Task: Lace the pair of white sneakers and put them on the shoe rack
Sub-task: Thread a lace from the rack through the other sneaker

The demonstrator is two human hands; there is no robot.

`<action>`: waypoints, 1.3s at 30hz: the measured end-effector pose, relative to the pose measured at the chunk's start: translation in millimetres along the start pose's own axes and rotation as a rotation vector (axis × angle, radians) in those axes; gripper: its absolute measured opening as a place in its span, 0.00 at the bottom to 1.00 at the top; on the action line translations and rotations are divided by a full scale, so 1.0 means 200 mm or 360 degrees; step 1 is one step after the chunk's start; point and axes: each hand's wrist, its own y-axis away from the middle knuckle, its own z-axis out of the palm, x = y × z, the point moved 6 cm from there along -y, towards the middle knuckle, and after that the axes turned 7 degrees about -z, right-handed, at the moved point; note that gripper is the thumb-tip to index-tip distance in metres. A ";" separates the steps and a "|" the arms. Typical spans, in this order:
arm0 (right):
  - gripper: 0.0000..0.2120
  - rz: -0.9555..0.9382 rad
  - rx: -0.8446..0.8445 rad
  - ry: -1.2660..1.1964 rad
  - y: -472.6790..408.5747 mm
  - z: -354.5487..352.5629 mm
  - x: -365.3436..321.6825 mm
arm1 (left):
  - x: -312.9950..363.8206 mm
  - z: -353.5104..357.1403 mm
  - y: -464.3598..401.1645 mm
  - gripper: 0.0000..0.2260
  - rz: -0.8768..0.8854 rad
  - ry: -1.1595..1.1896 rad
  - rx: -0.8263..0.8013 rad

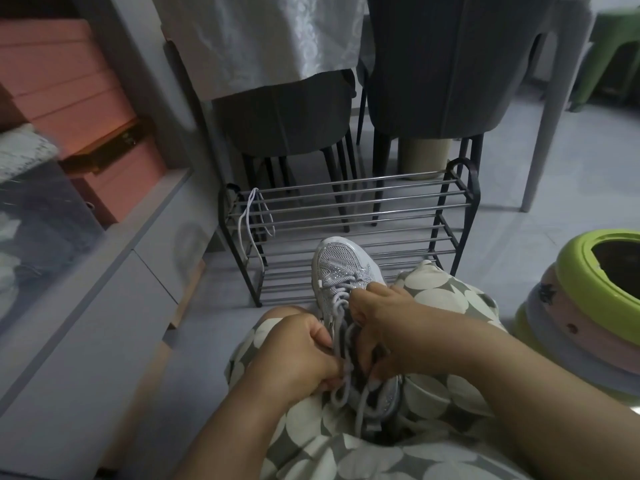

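White sneaker [341, 268] on lap, between hands [298, 355].

1. My feed is dim and grey-blue overall, with muted colours and no hard highlights.
2. Brightest for me is the floor [571, 161] at upper right; a warm glow sits on the pink boxes [86, 109] at left.
3. Shadows are soft and pool under the chairs [433, 81].
4. Wide-angle bending curves the cabinet [104, 306] edge.
5. The left edge is smeared and blurry; the shoe rack [346, 216] reads sharper.
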 end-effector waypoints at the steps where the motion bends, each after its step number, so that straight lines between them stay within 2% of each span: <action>1: 0.11 -0.0010 -0.0012 0.0047 0.00 0.00 -0.01 | 0.00 0.00 0.00 0.13 0.0010 -0.0032 0.0027; 4: 0.11 -0.0031 -0.0045 0.0181 -0.01 0.01 -0.02 | -0.02 0.02 0.01 0.11 -0.0076 -0.0167 -0.0108; 8: 0.12 -0.0051 -0.0051 0.0057 -0.02 0.03 0.00 | -0.04 0.04 0.03 0.14 -0.0162 -0.0186 -0.0273; 12: 0.11 -0.0075 0.0086 -0.0242 -0.03 0.00 0.04 | -0.01 0.05 0.03 0.13 -0.0055 -0.0016 -0.0130; 15: 0.09 -0.0071 0.0213 -0.0309 0.00 -0.03 0.10 | 0.02 0.04 0.04 0.10 0.0055 0.0137 -0.0031; 17: 0.07 -0.0076 0.0280 -0.0289 0.01 -0.04 0.13 | 0.03 0.06 0.05 0.08 0.0127 -0.0043 -0.0039; 19: 0.06 -0.0068 0.0338 -0.0246 0.02 -0.05 0.14 | 0.04 0.10 0.04 0.07 0.0254 -0.0400 -0.0062; 21: 0.06 -0.0039 0.0370 -0.0215 0.02 -0.05 0.15 | 0.06 0.13 0.03 0.06 0.0365 -0.0624 -0.0161; 24: 0.07 -0.0021 0.0387 -0.0246 0.02 -0.05 0.16 | 0.06 0.13 0.01 0.15 0.0314 -0.0554 -0.0409; 26: 0.09 -0.0010 0.0391 -0.0289 0.02 -0.05 0.16 | 0.06 0.12 0.00 0.18 0.0250 -0.0494 -0.0518; 27: 0.10 -0.0002 0.0386 -0.0303 0.02 -0.05 0.16 | 0.06 0.11 0.01 0.17 0.0248 -0.0491 -0.0569; 30: 0.15 0.0044 0.0335 -0.0347 0.02 -0.05 0.17 | 0.06 0.13 0.03 0.04 0.0235 -0.0474 -0.0673; 34: 0.20 0.0096 0.0282 -0.0497 0.03 -0.05 0.17 | 0.06 0.13 0.03 0.04 0.0240 -0.0580 -0.0624; 36: 0.17 0.0172 0.0257 -0.0576 0.05 -0.05 0.16 | 0.06 0.14 0.03 0.04 0.0247 -0.0666 -0.0548; 39: 0.27 0.0256 0.0236 -0.0642 0.06 -0.07 0.16 | 0.08 0.13 0.03 0.05 0.0339 -0.0720 -0.0338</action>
